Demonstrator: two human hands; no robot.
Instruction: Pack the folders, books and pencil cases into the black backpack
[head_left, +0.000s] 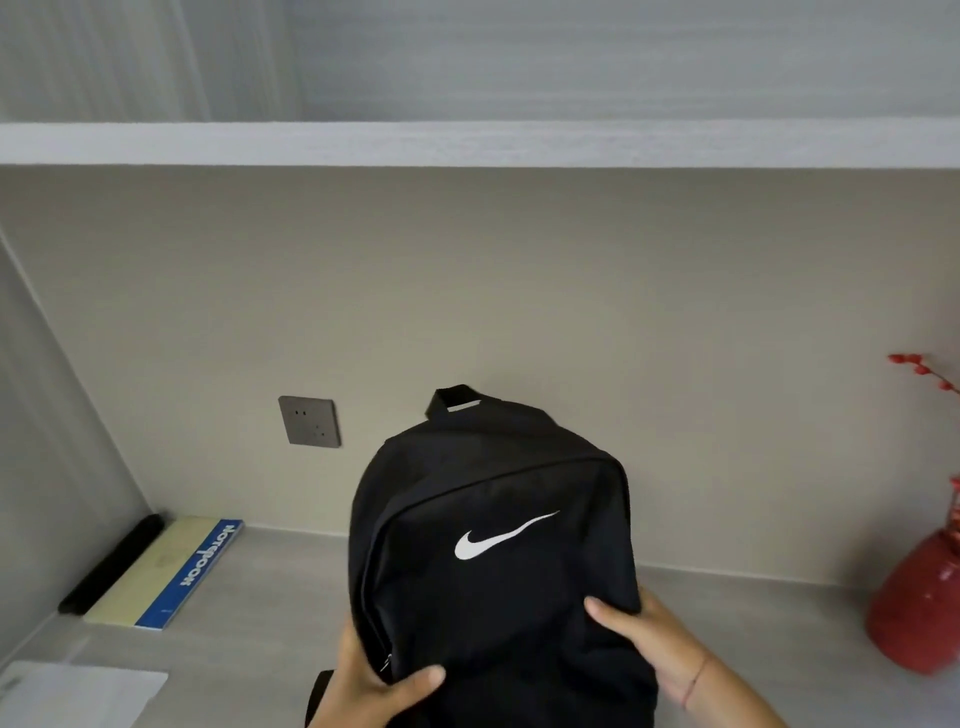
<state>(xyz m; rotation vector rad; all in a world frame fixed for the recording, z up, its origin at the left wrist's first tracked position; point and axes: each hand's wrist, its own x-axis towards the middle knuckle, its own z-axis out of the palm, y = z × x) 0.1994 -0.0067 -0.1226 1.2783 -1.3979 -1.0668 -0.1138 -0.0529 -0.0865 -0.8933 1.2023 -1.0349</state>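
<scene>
The black backpack (493, 545) with a white swoosh stands upright on the desk, its main zipper shut as far as I can see. My left hand (371, 686) grips its lower left side, thumb on the front by the zipper pull. My right hand (649, 642) holds its lower right side, thumb pressed on the front. At the back left lies a yellow notebook with a blue spine (166, 569), and a long black pencil case (111, 564) lies beside it against the side wall. A pale folder (78, 693) lies at the front left corner.
A red vase (919, 608) with red berry twigs stands at the right edge of the grey desk (260, 649). A wall socket (309, 421) sits on the beige back wall left of the bag. A white shelf (467, 143) runs overhead.
</scene>
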